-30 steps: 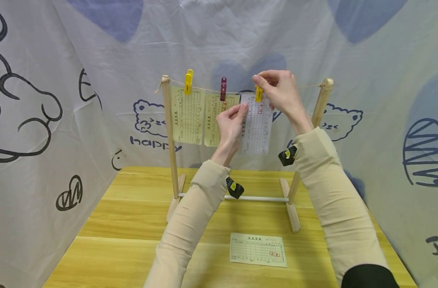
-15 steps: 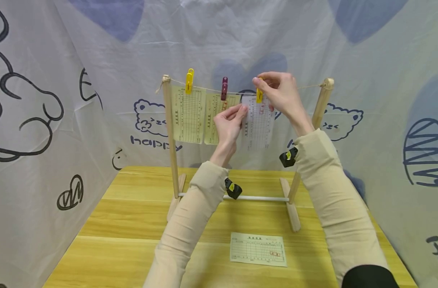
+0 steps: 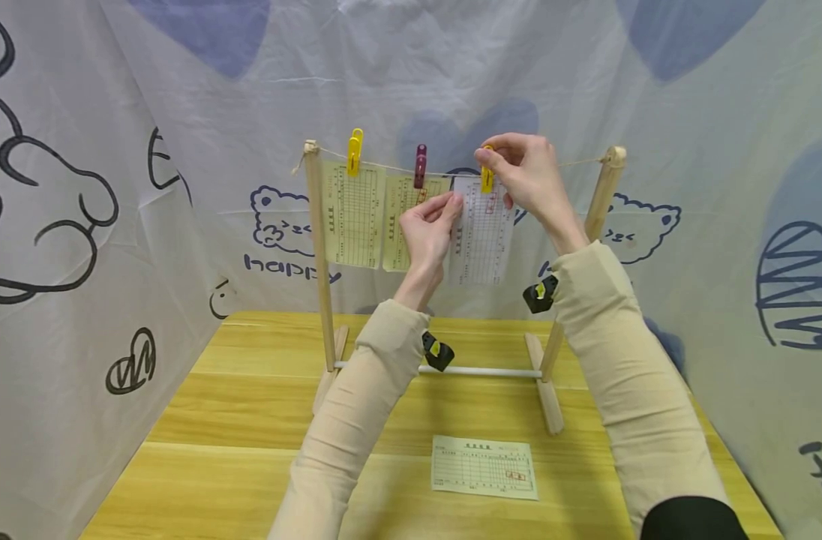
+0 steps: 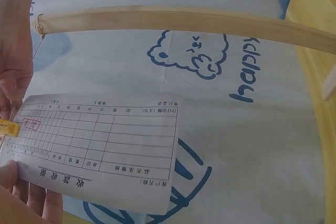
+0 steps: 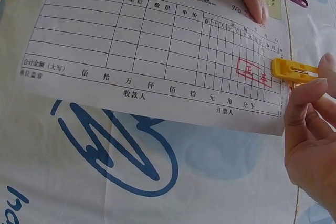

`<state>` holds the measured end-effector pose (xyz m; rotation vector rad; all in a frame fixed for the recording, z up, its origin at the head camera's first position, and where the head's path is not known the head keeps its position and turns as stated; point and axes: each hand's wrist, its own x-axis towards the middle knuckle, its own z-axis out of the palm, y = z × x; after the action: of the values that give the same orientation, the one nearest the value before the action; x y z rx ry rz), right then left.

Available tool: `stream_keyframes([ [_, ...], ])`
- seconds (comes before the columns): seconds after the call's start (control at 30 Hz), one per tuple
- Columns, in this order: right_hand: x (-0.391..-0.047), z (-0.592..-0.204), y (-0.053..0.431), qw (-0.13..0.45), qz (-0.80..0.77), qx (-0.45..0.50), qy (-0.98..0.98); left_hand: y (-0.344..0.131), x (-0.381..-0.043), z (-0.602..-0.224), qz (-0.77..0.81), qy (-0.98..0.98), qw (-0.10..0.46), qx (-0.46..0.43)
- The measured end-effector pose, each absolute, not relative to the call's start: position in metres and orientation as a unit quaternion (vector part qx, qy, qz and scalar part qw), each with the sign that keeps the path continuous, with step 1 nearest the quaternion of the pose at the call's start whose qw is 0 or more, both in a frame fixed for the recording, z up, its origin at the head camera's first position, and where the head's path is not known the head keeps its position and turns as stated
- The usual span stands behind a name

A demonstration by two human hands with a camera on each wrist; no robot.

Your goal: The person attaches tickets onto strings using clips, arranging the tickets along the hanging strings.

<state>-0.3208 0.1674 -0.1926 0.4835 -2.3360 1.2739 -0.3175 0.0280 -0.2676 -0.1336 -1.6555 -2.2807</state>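
Note:
A white printed receipt (image 3: 481, 240) hangs at the string (image 3: 576, 163), its long side vertical. My left hand (image 3: 427, 234) pinches its upper left edge between thumb and fingers. With thumb and fingertips, my right hand (image 3: 529, 172) pinches a yellow clothespin (image 3: 487, 180) at the receipt's top edge. In the right wrist view the yellow clothespin (image 5: 294, 71) sits over the paper's edge, close to a red stamp. The left wrist view shows the receipt (image 4: 100, 150) spread out below the wooden post (image 4: 173, 19).
Two yellowish receipts hang to the left, one under a yellow clothespin (image 3: 355, 154), the other under a maroon clothespin (image 3: 421, 166). A wooden frame with posts (image 3: 319, 262) carries the string. Another receipt (image 3: 484, 468) lies on the wooden table (image 3: 229, 420). A printed cloth hangs behind.
The white receipt's lower end has swung slightly and settled back. Both hands stay nearly in place, the left shifting a little to the left.

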Motion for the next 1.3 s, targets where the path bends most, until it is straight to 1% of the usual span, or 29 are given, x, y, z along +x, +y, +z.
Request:
stream_keyframes([
  [0.27, -0.319, -0.193, 0.169, 0.208, 0.454, 0.167, -0.850, 0.028, -0.316, -0.269, -0.799, -0.574, 0.168, -0.051],
  [0.37, -0.316, -0.194, 0.169, 0.208, 0.463, 0.160, -0.847, 0.027, -0.312, -0.271, -0.788, -0.581, 0.195, -0.060],
  [0.43, -0.314, -0.194, 0.168, 0.222, 0.476, 0.160, -0.835, 0.024, -0.307, -0.274, -0.774, -0.590, 0.222, -0.068],
  [0.53, -0.308, -0.198, 0.169, 0.273, 0.502, 0.175, -0.802, 0.020, -0.297, -0.281, -0.749, -0.603, 0.262, -0.081],
  [0.63, -0.299, -0.209, 0.174, 0.350, 0.524, 0.198, -0.751, 0.014, -0.284, -0.291, -0.733, -0.607, 0.290, -0.103],
  [0.73, -0.285, -0.227, 0.182, 0.416, 0.547, 0.224, -0.692, 0.010, -0.268, -0.304, -0.722, -0.611, 0.298, -0.128],
  [0.8, -0.274, -0.244, 0.188, 0.443, 0.564, 0.239, -0.654, 0.007, -0.257, -0.316, -0.719, -0.615, 0.292, -0.140],
  [0.87, -0.262, -0.267, 0.195, 0.451, 0.574, 0.246, -0.637, 0.005, -0.246, -0.332, -0.719, -0.621, 0.273, -0.150],
  [0.93, -0.253, -0.297, 0.203, 0.447, 0.585, 0.247, -0.630, 0.002, -0.237, -0.351, -0.718, -0.633, 0.243, -0.156],
  [1.03, -0.243, -0.353, 0.218, 0.422, 0.616, 0.216, -0.629, -0.003, -0.227, -0.387, -0.717, -0.655, 0.176, -0.160],
  [1.13, -0.234, -0.412, 0.231, 0.387, 0.671, 0.149, -0.615, -0.009, -0.222, -0.429, -0.714, -0.678, 0.095, -0.150],
  [1.2, -0.228, -0.449, 0.240, 0.373, 0.699, 0.087, -0.604, -0.011, -0.220, -0.457, -0.697, -0.701, 0.040, -0.144],
  [1.3, -0.218, -0.494, 0.252, 0.356, 0.721, 0.005, -0.594, -0.011, -0.215, -0.493, -0.652, -0.744, -0.029, -0.145],
])
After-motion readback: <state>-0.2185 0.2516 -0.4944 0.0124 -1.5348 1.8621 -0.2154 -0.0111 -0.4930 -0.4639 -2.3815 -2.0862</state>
